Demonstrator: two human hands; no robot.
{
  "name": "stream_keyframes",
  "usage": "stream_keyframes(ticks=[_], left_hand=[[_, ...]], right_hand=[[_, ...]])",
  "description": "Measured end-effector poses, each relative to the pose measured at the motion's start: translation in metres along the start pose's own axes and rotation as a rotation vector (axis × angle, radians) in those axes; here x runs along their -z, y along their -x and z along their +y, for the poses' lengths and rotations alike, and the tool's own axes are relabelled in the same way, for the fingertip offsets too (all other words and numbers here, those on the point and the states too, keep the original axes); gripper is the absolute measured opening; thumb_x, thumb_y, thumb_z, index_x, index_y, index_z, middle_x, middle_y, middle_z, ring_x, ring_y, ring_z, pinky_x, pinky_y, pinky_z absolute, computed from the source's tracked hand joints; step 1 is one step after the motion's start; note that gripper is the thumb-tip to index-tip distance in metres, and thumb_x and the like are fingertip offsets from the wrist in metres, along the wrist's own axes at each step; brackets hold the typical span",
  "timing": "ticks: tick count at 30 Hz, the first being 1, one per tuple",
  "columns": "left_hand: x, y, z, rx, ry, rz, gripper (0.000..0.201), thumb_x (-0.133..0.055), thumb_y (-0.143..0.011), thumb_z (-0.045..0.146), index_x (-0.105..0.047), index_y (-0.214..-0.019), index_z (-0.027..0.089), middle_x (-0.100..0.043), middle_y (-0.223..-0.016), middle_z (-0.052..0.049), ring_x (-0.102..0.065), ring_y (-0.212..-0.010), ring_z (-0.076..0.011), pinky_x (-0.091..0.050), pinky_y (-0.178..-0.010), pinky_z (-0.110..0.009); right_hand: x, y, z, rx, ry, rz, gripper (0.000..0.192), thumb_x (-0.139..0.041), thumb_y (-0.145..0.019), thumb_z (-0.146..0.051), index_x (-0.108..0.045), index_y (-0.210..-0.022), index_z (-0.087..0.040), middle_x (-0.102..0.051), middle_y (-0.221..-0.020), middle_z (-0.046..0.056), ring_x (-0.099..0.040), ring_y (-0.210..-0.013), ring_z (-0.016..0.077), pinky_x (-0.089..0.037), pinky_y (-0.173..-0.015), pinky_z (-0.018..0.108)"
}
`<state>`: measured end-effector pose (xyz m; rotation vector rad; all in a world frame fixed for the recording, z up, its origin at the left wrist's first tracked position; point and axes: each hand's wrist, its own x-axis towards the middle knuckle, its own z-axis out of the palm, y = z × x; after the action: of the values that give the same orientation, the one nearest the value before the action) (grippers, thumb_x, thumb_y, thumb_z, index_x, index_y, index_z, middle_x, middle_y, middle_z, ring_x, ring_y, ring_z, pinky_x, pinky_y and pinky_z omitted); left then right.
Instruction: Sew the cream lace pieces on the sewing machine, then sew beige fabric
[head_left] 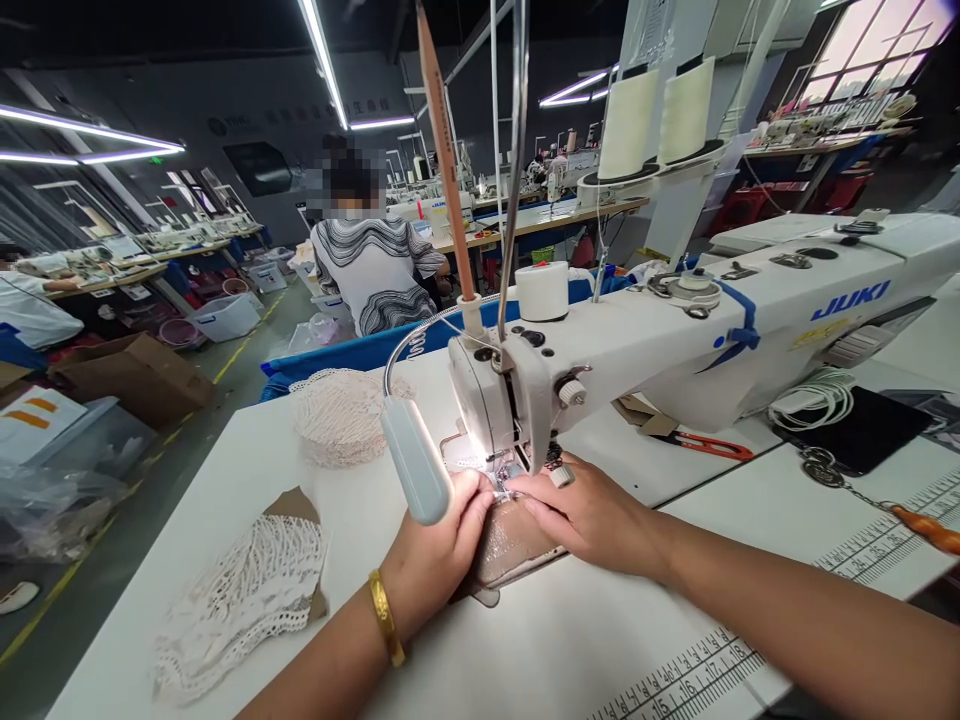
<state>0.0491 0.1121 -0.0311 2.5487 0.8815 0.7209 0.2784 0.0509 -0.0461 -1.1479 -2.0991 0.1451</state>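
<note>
A white sewing machine (637,350) stands before me, its needle area lit by a small grey lamp (415,465). My left hand (439,535), with a gold bracelet at the wrist, is closed in a pinch on the left edge of a tan fabric piece (517,545) close to the presser foot. From the other side my right hand (600,515) pinches the same fabric, thumb and forefinger beside the foot. The fingertips nearly meet, and the stitching point between them is partly hidden. A white lace piece with brown backing (247,590) lies left of my left arm.
Another lace pile (341,415) lies behind the lamp. A pencil (442,150) stands upright on the machine head. On the right are a red cutter (709,445), a black phone (862,430), and a printed ruler (690,680). A person (375,260) sits beyond the table.
</note>
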Motion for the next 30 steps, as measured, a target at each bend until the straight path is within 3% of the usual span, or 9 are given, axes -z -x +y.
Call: stream_keyframes(ticks=[5,10,17,25,30], left_hand=[[-0.003,-0.001,0.000,-0.053,-0.016,0.039,0.022,-0.046,-0.109,0.024,-0.061,-0.094,0.022,-0.067,-0.088,-0.003,-0.064,-0.085,-0.0207,-0.050,-0.083,-0.036],[-0.005,-0.001,-0.001,-0.129,-0.049,0.041,0.022,-0.045,-0.109,0.020,-0.064,-0.099,0.021,-0.069,-0.092,-0.005,-0.061,-0.088,-0.0208,-0.048,-0.087,-0.038],[-0.007,0.000,0.001,-0.169,-0.077,0.059,0.022,-0.046,-0.108,0.017,-0.066,-0.099,0.020,-0.069,-0.090,-0.004,-0.060,-0.086,-0.0207,-0.047,-0.087,-0.038],[-0.006,-0.003,0.006,-0.190,-0.079,0.097,0.020,-0.047,-0.107,0.016,-0.064,-0.097,0.021,-0.069,-0.088,-0.003,-0.059,-0.083,-0.0204,-0.047,-0.086,-0.037],[0.001,0.002,0.007,-0.242,-0.097,0.018,0.024,-0.044,-0.106,0.014,-0.065,-0.096,0.021,-0.070,-0.089,-0.004,-0.061,-0.082,-0.0204,-0.047,-0.082,-0.036]], right_hand=[[-0.009,-0.001,0.002,-0.031,0.066,0.045,0.026,-0.052,-0.099,-0.011,-0.075,-0.104,-0.022,-0.072,-0.097,0.006,-0.060,-0.091,0.0228,-0.050,-0.086,0.033],[-0.017,-0.002,0.000,-0.080,0.109,0.070,0.022,-0.055,-0.094,-0.010,-0.072,-0.089,-0.022,-0.069,-0.083,0.004,-0.057,-0.083,0.0219,-0.046,-0.078,0.031],[-0.014,-0.009,-0.006,-0.236,0.090,-0.048,0.020,-0.053,-0.083,-0.004,-0.060,-0.076,-0.022,-0.054,-0.065,-0.003,-0.044,-0.062,0.0156,-0.033,-0.062,0.027],[-0.018,-0.009,-0.002,-0.220,0.099,-0.038,0.022,-0.055,-0.089,-0.010,-0.050,-0.072,-0.022,-0.051,-0.063,-0.003,-0.042,-0.061,0.0151,-0.029,-0.061,0.027],[-0.019,-0.002,-0.001,-0.062,0.142,-0.053,0.028,-0.051,-0.096,-0.010,-0.047,-0.070,-0.021,-0.053,-0.066,-0.002,-0.046,-0.063,0.0158,-0.031,-0.065,0.029]])
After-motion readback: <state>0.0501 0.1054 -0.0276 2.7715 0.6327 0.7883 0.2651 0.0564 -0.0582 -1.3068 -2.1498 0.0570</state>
